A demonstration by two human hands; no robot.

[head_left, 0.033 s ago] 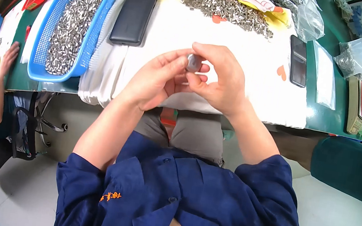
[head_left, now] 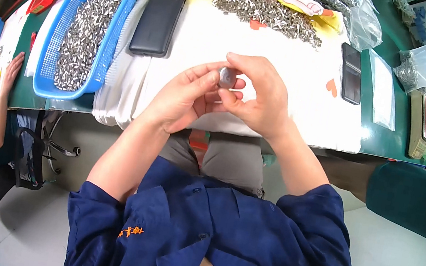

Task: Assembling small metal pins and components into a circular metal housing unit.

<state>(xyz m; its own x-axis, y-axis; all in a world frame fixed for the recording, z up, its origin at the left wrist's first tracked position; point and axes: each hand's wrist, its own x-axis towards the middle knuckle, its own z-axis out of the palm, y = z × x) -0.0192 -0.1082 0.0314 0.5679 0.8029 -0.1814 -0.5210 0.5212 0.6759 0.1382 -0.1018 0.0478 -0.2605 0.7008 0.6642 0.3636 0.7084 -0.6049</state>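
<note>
A small round grey metal piece (head_left: 227, 77) is held up over the white cloth (head_left: 206, 36), its flat face toward me. My left hand (head_left: 183, 94) pinches it from the left between thumb and fingers. From the other side my right hand (head_left: 263, 99) closes round it, with the index finger arched over the top and the thumb near its lower edge. The fingertips hide part of the piece. Beyond my hands a heap of small shiny metal cylinders (head_left: 262, 9) is spread on the cloth.
To the left stands a blue mesh basket (head_left: 44, 62) full of similar metal cylinders. A black phone-like device (head_left: 157, 22) lies beside it, and a dark phone (head_left: 351, 71) lies at right. Clear plastic bags (head_left: 366, 26) sit at the back right. Co-workers sit on both sides.
The metal piece has turned slightly, so more of its flat face shows. Both my hands stay almost in place. The co-worker's hand at far left has shifted a little.
</note>
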